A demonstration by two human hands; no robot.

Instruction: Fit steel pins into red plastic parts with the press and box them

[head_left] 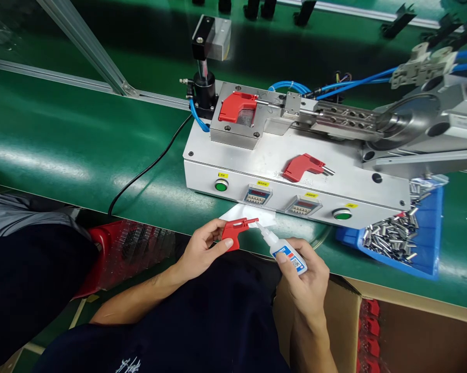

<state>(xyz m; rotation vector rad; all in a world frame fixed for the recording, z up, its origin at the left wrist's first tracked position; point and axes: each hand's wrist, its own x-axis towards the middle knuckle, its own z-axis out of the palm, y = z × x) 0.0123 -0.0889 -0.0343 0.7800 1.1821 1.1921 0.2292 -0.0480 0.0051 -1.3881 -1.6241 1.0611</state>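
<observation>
Between the thumb and fingers of my left hand (203, 249) is a red plastic gun-shaped part (232, 234), its thin stem pointing right. My right hand (306, 274) grips a white glue bottle (290, 255) with a blue label, tilted so its nozzle is at the stem's tip; whether they touch I cannot tell. Just beyond my hands stands a white machine (233, 178). A second red part (304, 167) with a metal tube on its stem lies on the machine's top. Another red part (237, 105) sits in the metal fixture (235, 137), its stem toward the clamp.
A blue bin (431, 248) of small metal tubes (391, 235) stands right of the machine. Below the bench edge, a cardboard box (412, 331) holds several red parts. White paper (243, 211) lies before the machine. At left are a black cable (148, 168) and another person (27, 269).
</observation>
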